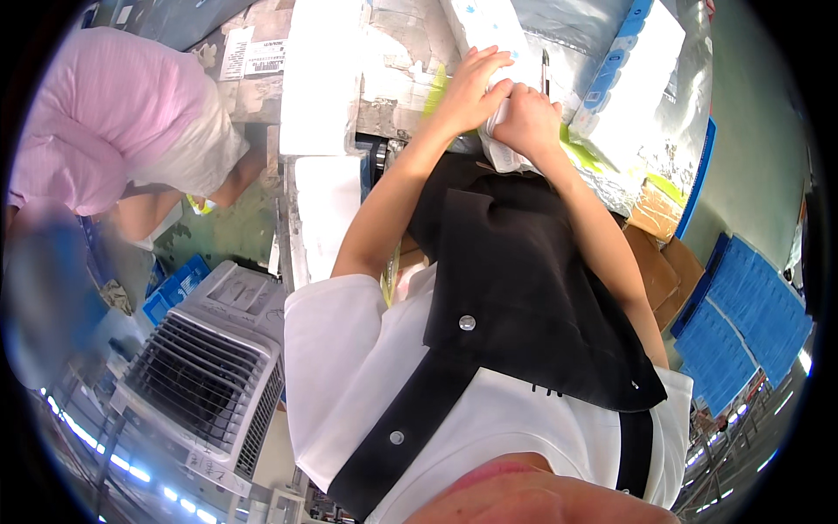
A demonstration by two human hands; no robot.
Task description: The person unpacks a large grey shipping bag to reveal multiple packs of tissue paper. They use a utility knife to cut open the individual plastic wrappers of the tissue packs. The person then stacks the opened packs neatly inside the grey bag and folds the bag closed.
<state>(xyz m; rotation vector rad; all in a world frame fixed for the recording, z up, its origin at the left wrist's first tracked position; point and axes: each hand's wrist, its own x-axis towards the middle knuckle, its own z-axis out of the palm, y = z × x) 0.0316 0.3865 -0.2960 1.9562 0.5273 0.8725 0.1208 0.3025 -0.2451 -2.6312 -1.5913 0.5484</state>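
A long white package (493,33) with small blue marks lies at the top centre, its near end crumpled like soft wrapping. My left hand (471,94) rests against its left side, fingers stretched over it and thumb apart. Beside it, my right hand (529,124) is closed around the near end; the fingertips are partly hidden. Just right of my hands is a dark pen (546,72). A white-and-blue box (630,74) stands further right. Yellow-green strips (436,90) show left of my left hand.
White blocks or boxes (321,79) line the left of the worktop (393,52). A co-worker in a pink top (122,113) is at far left, above a grey air cooler (205,367). Cardboard (663,271) and blue panels (742,314) stand to the right.
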